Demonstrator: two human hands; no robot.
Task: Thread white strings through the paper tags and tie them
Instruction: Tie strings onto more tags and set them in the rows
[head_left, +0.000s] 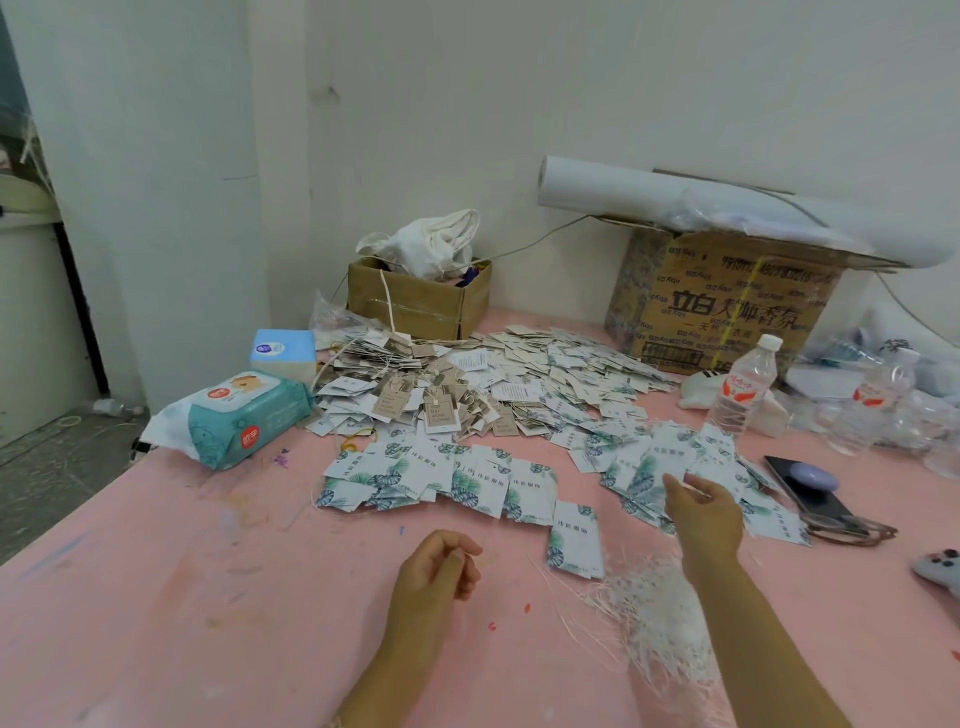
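Over the table (208, 597) my left hand (436, 566) is curled, pinching a limp thin string (484, 552), and among the light, stiffish tags (519, 488), best nipped by an edge, my right hand (701, 512) reaches half-open; I cannot tell if it holds one.

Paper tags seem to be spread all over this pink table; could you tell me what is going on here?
A person is stringing tags. The left hand pinches a thin white string between its fingers above the table. The right hand reaches into the loose leaf-printed tags and touches one tag; whether it grips it is unclear. A bundle of strings lies by the right forearm, and strung tags are heaped farther back.
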